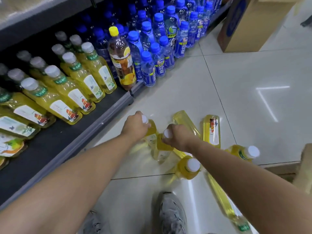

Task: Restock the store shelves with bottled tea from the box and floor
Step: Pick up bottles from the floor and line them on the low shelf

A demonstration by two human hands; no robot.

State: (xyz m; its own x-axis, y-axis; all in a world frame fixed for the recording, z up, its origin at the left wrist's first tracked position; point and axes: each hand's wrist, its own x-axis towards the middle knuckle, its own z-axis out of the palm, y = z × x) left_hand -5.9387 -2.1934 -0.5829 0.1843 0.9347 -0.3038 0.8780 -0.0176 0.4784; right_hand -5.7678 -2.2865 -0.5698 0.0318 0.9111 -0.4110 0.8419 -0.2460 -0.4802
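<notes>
Several yellow tea bottles with white caps stand and lie on the tiled floor. My left hand (135, 126) grips the neck of one upright tea bottle (152, 130). Beside it, my right hand (177, 136) grips the neck of a second tea bottle (163, 147). More tea bottles are around them: one upright (188, 168), one lying flat (211, 130), one at the right (244, 152). The bottom shelf (70, 137) at the left holds rows of the same tea bottles (67, 92).
Blue-capped water bottles (152, 48) fill the shelf further along, with one tall yellow-capped bottle (122, 59) among them. A cardboard box (249, 22) stands at the top right, another box edge (303, 166) at the right. My grey shoes (170, 215) are below.
</notes>
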